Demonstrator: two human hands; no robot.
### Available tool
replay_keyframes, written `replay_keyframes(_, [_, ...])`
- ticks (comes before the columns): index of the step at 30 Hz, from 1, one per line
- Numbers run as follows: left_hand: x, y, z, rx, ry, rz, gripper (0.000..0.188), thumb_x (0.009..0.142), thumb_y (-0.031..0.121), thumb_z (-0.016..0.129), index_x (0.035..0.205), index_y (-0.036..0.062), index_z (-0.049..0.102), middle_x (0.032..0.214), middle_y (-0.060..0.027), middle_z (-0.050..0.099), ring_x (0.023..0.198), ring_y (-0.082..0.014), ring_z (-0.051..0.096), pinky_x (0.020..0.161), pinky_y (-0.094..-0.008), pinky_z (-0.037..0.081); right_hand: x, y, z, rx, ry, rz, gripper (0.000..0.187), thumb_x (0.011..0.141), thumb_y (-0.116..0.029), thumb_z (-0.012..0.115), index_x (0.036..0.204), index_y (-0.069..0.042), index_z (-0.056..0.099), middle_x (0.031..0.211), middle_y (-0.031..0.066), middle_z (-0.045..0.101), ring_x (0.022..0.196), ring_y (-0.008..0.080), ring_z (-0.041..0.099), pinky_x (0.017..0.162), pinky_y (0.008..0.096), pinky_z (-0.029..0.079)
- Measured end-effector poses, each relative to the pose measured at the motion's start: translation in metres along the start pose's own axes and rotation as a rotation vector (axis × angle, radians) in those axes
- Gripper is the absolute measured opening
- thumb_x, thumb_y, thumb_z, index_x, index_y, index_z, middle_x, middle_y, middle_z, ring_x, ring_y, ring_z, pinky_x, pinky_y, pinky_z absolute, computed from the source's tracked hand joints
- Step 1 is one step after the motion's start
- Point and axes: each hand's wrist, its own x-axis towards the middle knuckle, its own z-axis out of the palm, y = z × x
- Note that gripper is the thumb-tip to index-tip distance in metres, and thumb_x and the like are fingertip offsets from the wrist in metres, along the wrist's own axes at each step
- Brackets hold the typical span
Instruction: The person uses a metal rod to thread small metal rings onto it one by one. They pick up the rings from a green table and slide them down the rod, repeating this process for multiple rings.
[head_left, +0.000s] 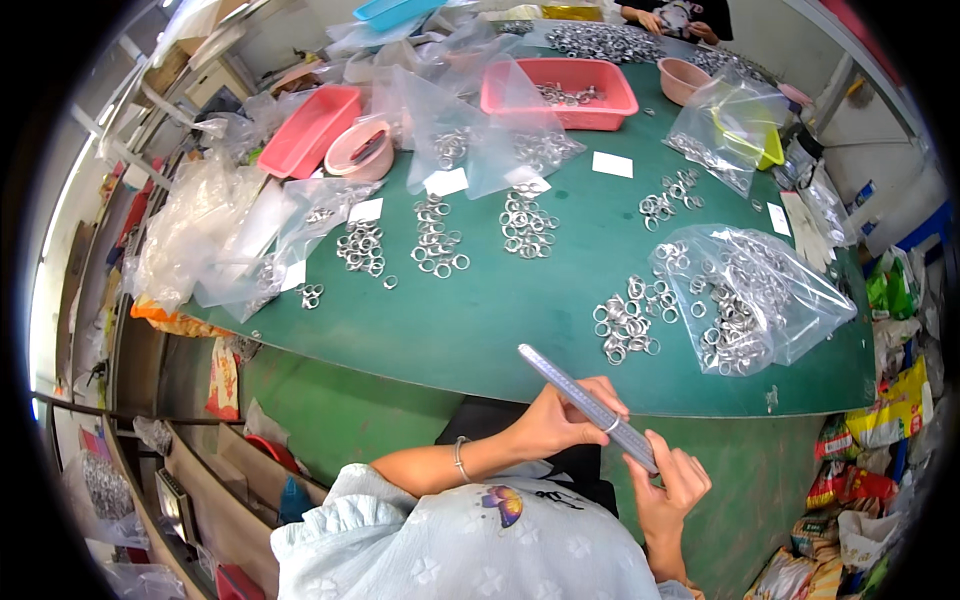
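Observation:
A grey tapered ring mandrel with marked scales is held slantwise in front of me, its thin tip up and to the left. One silver ring sits around it toward the thick end. My left hand is closed around the mandrel's middle, with thumb and fingers beside the ring. At the thick lower end, my right hand grips the mandrel between thumb and fingers. Beyond my hands, on the green table, lies a loose pile of silver rings. Next to it, a clear plastic bag holds many more.
Ring piles lie farther back beside white paper slips and plastic bags. A pink basin with rings, a second pink basin and a round tub stand behind. A co-worker's hands are at the far end.

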Motion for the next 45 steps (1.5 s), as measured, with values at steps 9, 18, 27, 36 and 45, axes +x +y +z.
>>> replay_keyframes(9, [-0.004, -0.020, -0.012, -0.096, 0.113, 0.053, 0.027, 0.079, 0.005, 0.070, 0.104, -0.0016, 0.060, 0.103, -0.0073, 0.058, 0.099, -0.0163, 0.056, 0.090, -0.0316, 0.045, 0.000, -0.006, 0.013, 0.009, -0.066, 0.064, 0.033, 0.068, -0.017, 0.077, 0.097, -0.006, 0.067, 0.050, 0.0038, 0.042, 0.040, 0.0194, 0.040, 0.042, 0.0317, 0.030])
replay_keyframes(18, [-0.016, -0.023, -0.006, -0.206, 0.263, 0.035, 0.030, 0.083, 0.008, 0.066, 0.110, -0.0027, 0.057, 0.106, -0.0092, 0.060, 0.101, -0.0162, 0.057, 0.091, -0.0325, 0.046, 0.007, -0.006, 0.018, -0.011, -0.095, -0.028, 0.034, 0.070, -0.018, 0.075, 0.100, -0.005, 0.066, 0.051, 0.0053, 0.043, 0.039, 0.0215, 0.041, 0.041, 0.0337, 0.032])
replay_keyframes(27, [-0.011, -0.018, -0.004, -0.175, 0.330, 0.048, 0.030, 0.084, 0.008, 0.065, 0.110, -0.0036, 0.058, 0.104, -0.0104, 0.062, 0.099, -0.0167, 0.058, 0.090, -0.0323, 0.046, 0.013, -0.005, 0.019, 0.046, -0.141, 0.040, 0.033, 0.071, -0.018, 0.075, 0.099, -0.004, 0.065, 0.052, 0.0065, 0.044, 0.040, 0.0224, 0.041, 0.041, 0.0342, 0.031])
replay_keyframes(36, [-0.006, 0.052, -0.084, -0.092, 0.614, 0.408, 0.028, 0.087, 0.011, 0.063, 0.109, -0.0049, 0.055, 0.092, -0.0054, 0.060, 0.086, -0.0127, 0.058, 0.088, -0.0287, 0.048, -0.009, 0.041, 0.022, 0.015, -0.129, 0.105, 0.025, 0.073, -0.018, 0.074, 0.094, -0.007, 0.066, 0.052, 0.0070, 0.045, 0.039, 0.0224, 0.041, 0.041, 0.0339, 0.032])
replay_keyframes(45, [-0.005, 0.012, -0.188, 1.484, 0.955, 0.160, 0.029, 0.067, 0.003, 0.073, 0.095, 0.0040, 0.065, 0.095, -0.0117, 0.051, 0.092, -0.0303, 0.049, 0.080, -0.0387, 0.043, -0.006, 0.039, 0.019, 0.074, -0.161, 0.228, 0.023, 0.073, -0.015, 0.074, 0.093, -0.007, 0.066, 0.053, 0.0077, 0.046, 0.041, 0.0210, 0.040, 0.043, 0.0328, 0.033])
